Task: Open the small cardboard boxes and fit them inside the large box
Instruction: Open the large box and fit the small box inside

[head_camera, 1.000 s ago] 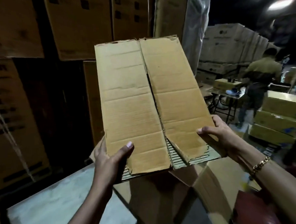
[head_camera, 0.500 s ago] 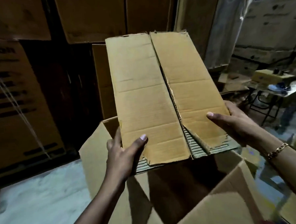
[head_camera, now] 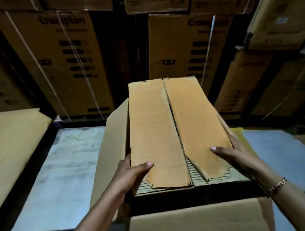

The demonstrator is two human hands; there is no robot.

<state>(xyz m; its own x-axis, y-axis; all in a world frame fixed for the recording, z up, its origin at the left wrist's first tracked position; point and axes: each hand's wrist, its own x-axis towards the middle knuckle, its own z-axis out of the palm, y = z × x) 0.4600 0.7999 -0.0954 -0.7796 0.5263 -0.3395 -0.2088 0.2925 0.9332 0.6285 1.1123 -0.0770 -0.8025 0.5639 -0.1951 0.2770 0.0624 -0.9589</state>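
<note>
Head view, dim storeroom. The floor (head_camera: 63,173) is pale grey and scuffed, lit at 9 o'clock and dark toward the walls; stacked cartons (head_camera: 57,58) printed "Crompton" and bound with thin white straps (head_camera: 78,66) wall the room from 10 to 2 o'clock, with a dark gap between the stacks at 12; a flat cardboard sheet (head_camera: 13,140) lies raised at 9 o'clock, its edge shading the floor; a blue sheet (head_camera: 282,152) covers the ground at 3 o'clock.

Centre: the large box (head_camera: 112,144) stands open, its left flap upright at 9 o'clock of the opening and its near flap (head_camera: 198,220) folded toward the viewer at 6 o'clock; the interior shows only as a dark strip under the load.

The small box (head_camera: 158,132) sits in the mouth of the large box, its long axis running 12 to 6, its far end above the far rim; its two top flaps are closed along a central seam; the near edge is torn, exposing corrugation; whether it touches the bottom cannot be told.

The left hand (head_camera: 132,176) holds the near left corner, thumb flat on top, fingers hidden below; the right hand (head_camera: 238,156) holds the near right edge, thumb on top, fingers wrapped round the side; a chain bracelet (head_camera: 278,185) circles the right wrist.

The upright left flap stands just beside the left hand; the near flap hides the front wall.
</note>
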